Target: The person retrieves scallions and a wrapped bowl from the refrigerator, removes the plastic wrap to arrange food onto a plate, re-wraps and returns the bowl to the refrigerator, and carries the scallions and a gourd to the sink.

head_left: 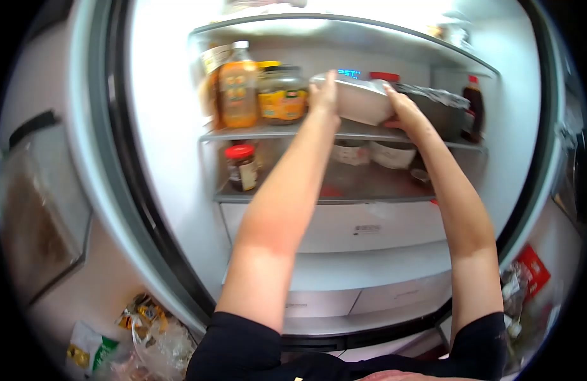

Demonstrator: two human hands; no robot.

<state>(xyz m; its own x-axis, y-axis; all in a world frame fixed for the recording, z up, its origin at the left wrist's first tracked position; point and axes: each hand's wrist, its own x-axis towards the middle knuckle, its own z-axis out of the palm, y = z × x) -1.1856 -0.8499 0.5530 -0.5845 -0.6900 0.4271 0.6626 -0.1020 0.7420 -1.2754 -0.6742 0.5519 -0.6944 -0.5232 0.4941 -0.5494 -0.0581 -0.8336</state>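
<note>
Head view: open fridge (496, 38), two arms reaching in at the middle shelf (268, 134).
Container: pale, box-shaped (364, 105), blue lettering on top, at middle-shelf level; slanted in frame, one end lower; can't tell if it touches the shelf.
Left hand: on the container's left end (326, 95), thumb up along the near side.
Right hand: on the container's right end (402, 109), fingers around the edge.
Hands overall: apart, container clamped between them.
Middle shelf, left: bottle of orange liquid (238, 89), just beside it a wide jar with yellow-orange label (283, 100).
Middle shelf, right: dark pot (438, 114) with crumpled foil (436, 95) on top; dark bottle with red cap (474, 111) near the wall.
Behind container: something red (383, 76), mostly hidden.
Lower shelf: red-lidded jar (242, 170) at left, two white bowls (393, 155) side by side below the container.
Below: pale drawer (325, 230) with small dark print.
Left door: plastic bags (163, 346), blurred.
Sleeves: black, short (236, 346).
</note>
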